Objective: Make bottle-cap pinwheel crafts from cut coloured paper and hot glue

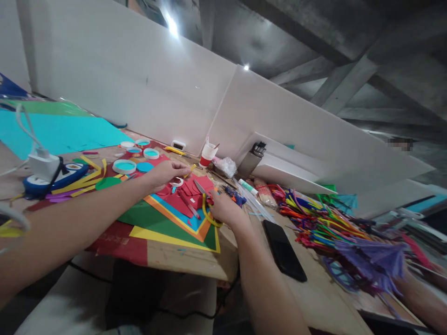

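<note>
My left hand [166,172] reaches over a stack of coloured paper sheets [164,223] and pinches a thin yellow paper strip [191,170] just above a small white tape roll [177,182]. My right hand [225,209] rests on the stack's right edge, its fingers curled by a curved yellow strip [206,215]; what they hold is hidden. Red paper pieces [190,188] and scissors [199,187] lie between the two hands.
A black phone [284,251] lies right of my right forearm. Past it sits a heap of coloured strips and purple paper [349,237]. White lids with cyan discs [125,166], a paper cup [208,154], a metal bottle [252,159] and a charger on blue tape [44,168] stand around; white partition boards [139,79] stand behind.
</note>
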`<state>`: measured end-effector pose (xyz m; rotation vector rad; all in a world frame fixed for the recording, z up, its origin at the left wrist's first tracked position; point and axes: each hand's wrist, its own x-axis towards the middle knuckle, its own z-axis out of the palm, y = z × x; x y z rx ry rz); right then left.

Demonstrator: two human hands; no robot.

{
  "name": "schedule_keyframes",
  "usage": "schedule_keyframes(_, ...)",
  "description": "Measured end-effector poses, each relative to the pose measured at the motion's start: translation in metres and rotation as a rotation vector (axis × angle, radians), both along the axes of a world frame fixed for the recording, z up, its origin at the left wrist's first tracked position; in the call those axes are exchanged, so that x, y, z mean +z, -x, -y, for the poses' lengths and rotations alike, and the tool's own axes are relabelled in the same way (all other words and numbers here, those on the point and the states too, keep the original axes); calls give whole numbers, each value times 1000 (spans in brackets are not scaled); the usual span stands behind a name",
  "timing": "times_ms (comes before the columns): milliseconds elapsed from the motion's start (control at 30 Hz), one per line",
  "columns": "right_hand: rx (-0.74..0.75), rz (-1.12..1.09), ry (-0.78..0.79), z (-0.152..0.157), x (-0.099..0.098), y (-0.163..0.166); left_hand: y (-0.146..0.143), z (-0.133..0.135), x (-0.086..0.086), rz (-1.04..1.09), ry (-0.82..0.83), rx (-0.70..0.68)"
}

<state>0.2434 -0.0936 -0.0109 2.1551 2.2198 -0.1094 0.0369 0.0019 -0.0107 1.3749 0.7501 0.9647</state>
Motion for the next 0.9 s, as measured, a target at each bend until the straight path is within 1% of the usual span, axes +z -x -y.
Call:
schedule_keyframes(100, -73, -139, -81, -4, -1, 0, -1, -2, -1, 91, 107, 41)
schedule_keyframes(167, -93, -319, -212, -6, 1, -2, -1, -2, 0, 148, 158, 41)
schedule_keyframes(200, -77, -420, -283, -7, 2, -2, -1, -2, 1, 170, 179, 38)
schedule_keyframes(267, -1, -640, -388, -6, 5, -3, 0, -1, 4, 201, 220, 26)
schedule_keyframes(367, 161, -931, -437, -2, 10, -1, 2, 0, 6, 253, 273, -35)
schedule_keyframes(467, 235, -1084, -464, 5, 14, 6, 4, 0, 7, 278, 302, -46)
schedule_keyframes(533, 212, -1163, -395, 11, 18, 12, 6, -1, 7, 283, 301, -40)
schedule_keyframes(600, 170, -1234, -259, 17, 23, 17, 7, -4, 7, 300, 291, -50)
schedule_keyframes(667, 152, -1255, -144, 24, 28, 21, 9, -6, 6, 311, 283, -56)
schedule_keyframes(767, 151, -1229, -57, 30, 32, 22, 10, -9, 6, 305, 280, -44)
schedule_keyframes(900, 126, -1233, 19, 32, 33, 23, 11, -6, 10, 317, 265, -56)
